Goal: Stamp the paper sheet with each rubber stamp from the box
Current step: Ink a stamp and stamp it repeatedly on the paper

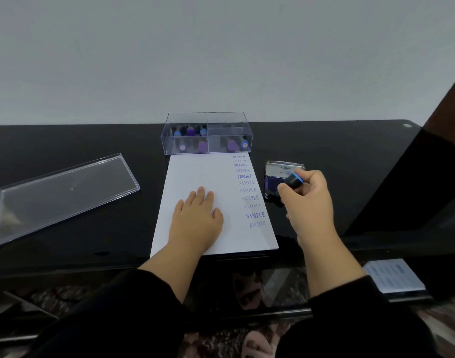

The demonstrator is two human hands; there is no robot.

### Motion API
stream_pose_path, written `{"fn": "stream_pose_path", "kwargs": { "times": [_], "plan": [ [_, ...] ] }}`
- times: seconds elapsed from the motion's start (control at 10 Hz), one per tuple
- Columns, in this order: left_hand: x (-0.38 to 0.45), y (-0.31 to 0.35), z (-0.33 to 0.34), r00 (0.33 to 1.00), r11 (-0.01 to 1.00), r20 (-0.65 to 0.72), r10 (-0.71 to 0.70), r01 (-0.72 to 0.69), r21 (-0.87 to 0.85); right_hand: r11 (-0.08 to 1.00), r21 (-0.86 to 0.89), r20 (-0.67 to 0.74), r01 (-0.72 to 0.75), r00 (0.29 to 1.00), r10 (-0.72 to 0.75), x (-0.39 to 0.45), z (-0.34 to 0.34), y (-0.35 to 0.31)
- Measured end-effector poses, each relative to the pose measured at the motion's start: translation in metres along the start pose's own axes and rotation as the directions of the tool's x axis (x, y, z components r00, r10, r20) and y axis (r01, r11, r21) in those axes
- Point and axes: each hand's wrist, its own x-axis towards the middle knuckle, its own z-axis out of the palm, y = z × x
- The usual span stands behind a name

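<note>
A white paper sheet lies on the black table, with blue FRAGILE, SAMPLE and a faint AIR MAIL print down its right side. My left hand lies flat on the sheet, fingers straight. My right hand grips a black rubber stamp with a blue ring, tilted over the open ink pad just right of the sheet. The stamp's lower end is at the pad; contact is hidden. A clear plastic box at the sheet's far edge holds several stamps with blue and purple tops.
The box's clear lid lies upturned on the table to the left. The table's front edge runs just below the sheet. A lower shelf at the right holds a printed paper. A dark wooden post rises at the far right.
</note>
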Motion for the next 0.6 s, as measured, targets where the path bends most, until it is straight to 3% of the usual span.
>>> {"fn": "stream_pose_path", "kwargs": {
  "times": [0.6],
  "plan": [
    [0.0000,-0.0001,0.0002,1.000,1.000,-0.007,-0.008,0.008,-0.024,0.999,0.000,0.033,-0.044,0.999,0.044,0.0007,0.0049,0.0039]
  ]
}}
